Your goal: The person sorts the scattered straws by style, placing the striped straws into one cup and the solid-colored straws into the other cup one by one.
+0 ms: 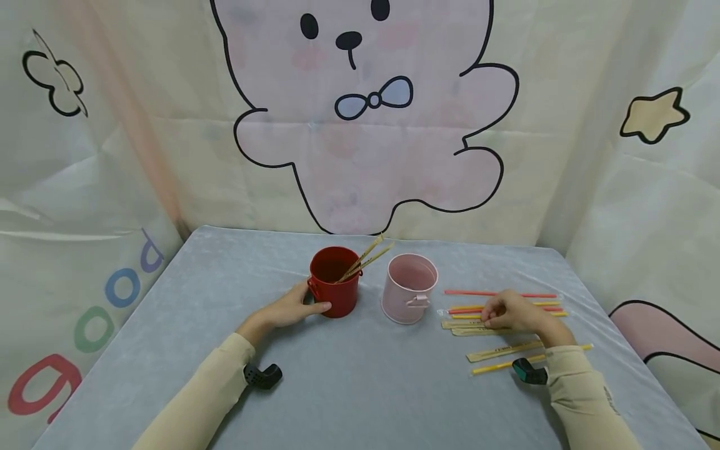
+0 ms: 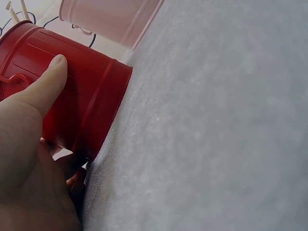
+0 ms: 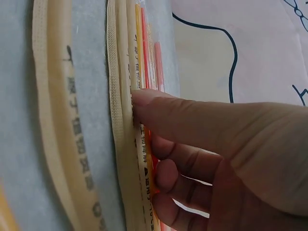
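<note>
My left hand [image 1: 289,307] holds a small red bucket [image 1: 340,303] by its side, thumb on the near face and the other fingers behind it. Two paper-wrapped straws [image 1: 375,255] lean out of that bucket. On the right, my right hand [image 1: 517,311] pinches a paper-wrapped straw [image 3: 140,159] in a row on the table. In the right wrist view the thumb [image 3: 163,106] presses one side, with the other fingers curled at the far side. Just beside it lies another paper-wrapped straw [image 1: 467,332].
A pink bucket [image 1: 407,306] stands between the hands. Beyond the right hand lie red and yellow straws, including a red straw [image 1: 469,292]. Nearer are a paper-wrapped straw [image 1: 489,355] and a yellow straw [image 1: 495,369]. A grey cloth covers the table [image 1: 365,394]; printed curtains surround it.
</note>
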